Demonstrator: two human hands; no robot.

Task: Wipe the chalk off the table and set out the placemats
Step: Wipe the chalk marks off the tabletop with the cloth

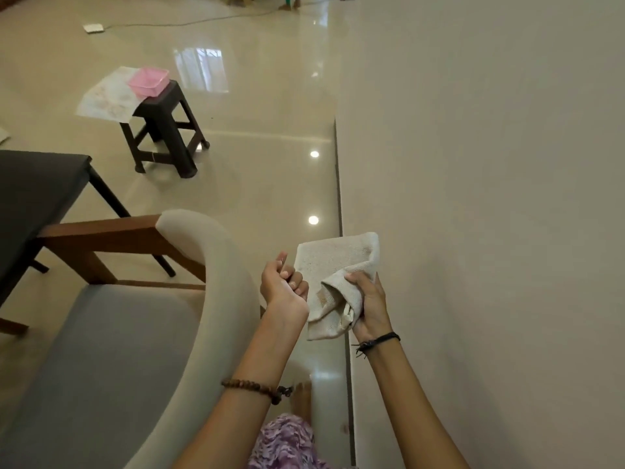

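Observation:
A beige cloth [333, 265] hangs crumpled over the left edge of the pale table [490, 198]. My right hand [368, 306] grips its bunched lower part. My left hand [282, 282] hovers just left of the cloth with fingers curled, holding nothing. No chalk marks show on the tabletop in view. Light patterned placemats [105, 96] lie on a dark stool [162, 130] at the far left, under a pink plastic tub [148, 81].
A grey upholstered chair [135, 333] with a curved back stands close on the left, beside the table edge. Another dark-seated chair [37, 198] is further left. Glossy tiled floor [253, 164] stretches beyond, with a white cable and adapter [93, 27] far off.

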